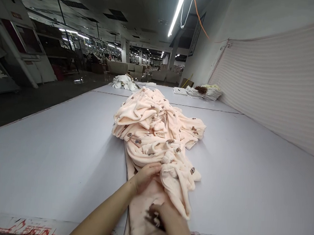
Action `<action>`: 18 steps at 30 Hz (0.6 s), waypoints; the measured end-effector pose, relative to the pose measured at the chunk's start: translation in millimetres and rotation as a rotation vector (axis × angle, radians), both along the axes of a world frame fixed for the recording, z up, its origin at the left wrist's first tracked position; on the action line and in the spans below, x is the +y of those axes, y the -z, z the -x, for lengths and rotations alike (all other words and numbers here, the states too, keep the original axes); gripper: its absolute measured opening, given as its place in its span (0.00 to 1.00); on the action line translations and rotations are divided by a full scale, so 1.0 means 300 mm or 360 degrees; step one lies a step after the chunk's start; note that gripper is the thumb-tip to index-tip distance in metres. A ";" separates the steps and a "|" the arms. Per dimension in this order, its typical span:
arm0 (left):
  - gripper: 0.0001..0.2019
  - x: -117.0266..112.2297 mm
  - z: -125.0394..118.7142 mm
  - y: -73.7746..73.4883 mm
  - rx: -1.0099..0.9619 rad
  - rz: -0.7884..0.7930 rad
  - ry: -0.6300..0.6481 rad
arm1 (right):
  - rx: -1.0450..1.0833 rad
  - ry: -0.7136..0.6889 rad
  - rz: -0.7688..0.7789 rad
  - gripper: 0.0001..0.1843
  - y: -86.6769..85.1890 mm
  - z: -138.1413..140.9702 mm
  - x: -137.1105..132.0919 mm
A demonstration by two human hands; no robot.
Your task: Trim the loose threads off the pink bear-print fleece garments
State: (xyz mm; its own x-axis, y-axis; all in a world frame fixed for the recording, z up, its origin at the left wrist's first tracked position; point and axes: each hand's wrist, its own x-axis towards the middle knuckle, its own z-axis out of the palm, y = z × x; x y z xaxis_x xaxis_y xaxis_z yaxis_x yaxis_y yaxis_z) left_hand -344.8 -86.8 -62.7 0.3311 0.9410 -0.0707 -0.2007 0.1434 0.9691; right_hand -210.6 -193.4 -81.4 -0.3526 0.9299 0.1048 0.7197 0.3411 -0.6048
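Note:
A heap of pale pink plush fabric [151, 131] with small brown bear prints lies bunched in the middle of the white table. Part of it trails down to the table's near edge. My left hand [147, 175] is closed on a fold at the near side of the heap, its fingertips partly tucked into the cloth. Closer to me, my right hand [169, 216] is bent low over the trailing cloth and blurred by motion. A small dark thing [153, 215] shows at its fingers, too smeared to name.
The white tabletop [65, 154] extends around the heap, with red lettering along its near edge. White cloth [124, 82] lies at the far left. Stacked folded pieces [205, 92] sit at the far right. A striped pink sheet [275, 74] hangs along the right side.

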 end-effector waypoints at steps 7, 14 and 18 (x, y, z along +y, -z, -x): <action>0.08 -0.157 0.214 0.075 0.0046 -0.0100 -0.0339 | 0.0175 -0.0024 0.0058 0.12 0.084 0.043 0.050; 0.16 -0.355 0.128 0.204 0.0209 -0.0124 -0.0283 | 0.0777 0.0048 0.0231 0.10 -0.021 0.037 0.091; 0.12 -0.325 0.104 0.157 -0.0090 -0.0138 -0.0420 | 0.0641 0.0167 -0.0159 0.05 -0.034 0.006 0.072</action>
